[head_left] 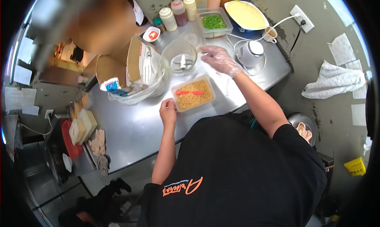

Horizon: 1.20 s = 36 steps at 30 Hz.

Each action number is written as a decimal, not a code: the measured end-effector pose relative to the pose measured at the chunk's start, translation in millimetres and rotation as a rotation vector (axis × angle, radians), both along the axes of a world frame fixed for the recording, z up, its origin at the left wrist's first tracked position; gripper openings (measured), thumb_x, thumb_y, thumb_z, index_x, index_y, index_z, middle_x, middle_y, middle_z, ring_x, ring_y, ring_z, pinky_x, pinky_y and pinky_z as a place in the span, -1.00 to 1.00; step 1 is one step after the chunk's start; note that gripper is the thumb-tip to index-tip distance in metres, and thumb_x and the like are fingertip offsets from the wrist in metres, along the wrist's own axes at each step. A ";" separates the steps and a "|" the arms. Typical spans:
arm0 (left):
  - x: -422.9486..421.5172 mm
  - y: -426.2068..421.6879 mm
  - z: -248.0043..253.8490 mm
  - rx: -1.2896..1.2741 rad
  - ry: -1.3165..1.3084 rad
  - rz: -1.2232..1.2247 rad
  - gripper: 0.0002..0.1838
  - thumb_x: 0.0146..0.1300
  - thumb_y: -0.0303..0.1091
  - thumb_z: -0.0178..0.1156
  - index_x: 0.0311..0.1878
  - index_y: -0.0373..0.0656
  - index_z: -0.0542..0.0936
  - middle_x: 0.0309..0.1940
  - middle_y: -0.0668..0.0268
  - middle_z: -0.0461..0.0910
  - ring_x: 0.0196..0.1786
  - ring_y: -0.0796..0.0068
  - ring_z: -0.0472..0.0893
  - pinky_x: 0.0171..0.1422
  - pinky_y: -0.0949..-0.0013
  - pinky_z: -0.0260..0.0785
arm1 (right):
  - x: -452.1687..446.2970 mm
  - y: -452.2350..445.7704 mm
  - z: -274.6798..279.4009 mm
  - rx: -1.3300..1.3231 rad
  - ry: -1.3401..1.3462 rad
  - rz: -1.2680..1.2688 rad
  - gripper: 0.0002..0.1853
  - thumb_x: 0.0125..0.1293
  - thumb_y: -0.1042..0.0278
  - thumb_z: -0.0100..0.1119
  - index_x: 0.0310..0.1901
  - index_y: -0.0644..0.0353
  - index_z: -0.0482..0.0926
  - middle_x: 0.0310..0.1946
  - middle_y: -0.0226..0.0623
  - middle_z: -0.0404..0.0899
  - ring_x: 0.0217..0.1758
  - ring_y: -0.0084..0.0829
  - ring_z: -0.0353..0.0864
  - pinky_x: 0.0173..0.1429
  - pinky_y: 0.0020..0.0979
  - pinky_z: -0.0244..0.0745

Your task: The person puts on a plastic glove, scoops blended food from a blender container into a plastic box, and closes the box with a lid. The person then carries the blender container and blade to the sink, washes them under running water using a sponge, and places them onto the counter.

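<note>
My bare left hand (168, 108), fingers curled, is at the near left side of a clear plastic container (214, 90). Light brown crumbs (194, 102) fill it, and a red plastic utensil (190, 93) lies on top. My right hand (219, 60), in a clear disposable glove, is beside the right rim of a clear bowl (169, 52). Its fingers are drawn together; what they hold, if anything, I cannot make out. Inside the bowl stands a white-stemmed blade (183, 62). A white appliance motor unit (249, 54) is right of my right hand.
Left of the bowl is a cardboard box (134, 62) in a plastic bag (152, 90). Behind stand squeeze bottles (168, 19), a tub of chopped greens (213, 22) and a dish of pale yellow food (246, 15). A white cord (277, 25) runs to the wall outlet (302, 22).
</note>
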<state>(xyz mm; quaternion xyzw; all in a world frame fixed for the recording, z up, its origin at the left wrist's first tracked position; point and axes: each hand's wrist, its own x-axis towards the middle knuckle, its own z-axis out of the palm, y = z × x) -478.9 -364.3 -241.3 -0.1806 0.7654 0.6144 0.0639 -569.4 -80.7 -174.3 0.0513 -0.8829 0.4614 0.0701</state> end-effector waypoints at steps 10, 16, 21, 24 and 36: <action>-6.3 16.3 5.1 -0.070 0.007 -0.193 -0.83 0.26 -0.37 0.21 -0.30 -0.30 0.51 -0.52 0.29 0.57 -0.55 0.58 0.53 -0.49 0.51 0.39 | -5.0 274.0 64.3 -0.845 0.270 -1.065 -0.56 0.34 -0.01 0.11 -0.19 0.33 0.52 -0.47 -0.31 0.51 -0.54 -0.52 0.42 -0.48 -0.51 0.35; -16.2 19.1 -4.6 -0.158 0.005 -0.261 -0.85 0.24 -0.39 0.22 -0.29 -0.29 0.52 -0.53 0.27 0.58 -0.57 0.55 0.53 -0.52 0.49 0.38 | -72.5 391.8 39.1 -1.846 0.286 -0.101 -0.69 0.25 0.10 0.00 -0.49 0.16 0.37 -0.54 -0.31 0.33 -0.51 -0.38 0.34 -0.46 -0.44 0.34; -1.9 11.5 6.6 -0.009 -0.020 -0.198 -0.88 0.24 -0.44 0.18 -0.27 -0.30 0.50 -0.48 0.28 0.57 -0.53 0.56 0.55 -0.47 0.48 0.45 | -75.5 366.2 38.2 -2.010 0.666 -0.205 -0.79 0.33 0.33 -0.05 -0.13 0.29 0.42 -0.53 -0.27 0.36 -0.43 -0.35 0.35 -0.25 -0.26 0.36; 5.1 8.8 3.7 0.015 -0.032 -0.198 -0.91 0.23 -0.47 0.16 -0.28 -0.29 0.48 -0.49 0.30 0.55 -0.53 0.57 0.53 -0.46 0.48 0.45 | -60.8 304.6 53.4 -1.827 0.475 -0.048 -0.77 0.37 0.34 -0.10 -0.11 0.33 0.42 -0.55 -0.30 0.34 -0.47 -0.36 0.33 -0.24 -0.25 0.37; 0.2 -7.7 3.7 -0.114 0.026 -0.109 -0.89 0.22 -0.48 0.16 -0.23 -0.28 0.48 -0.51 0.30 0.54 -0.56 0.55 0.51 -0.48 0.47 0.39 | 4.9 28.3 27.2 0.246 -0.139 -0.070 -0.63 0.29 0.11 0.19 0.01 0.16 0.60 -0.10 -0.14 0.64 -0.07 -0.31 0.62 0.07 -0.33 0.50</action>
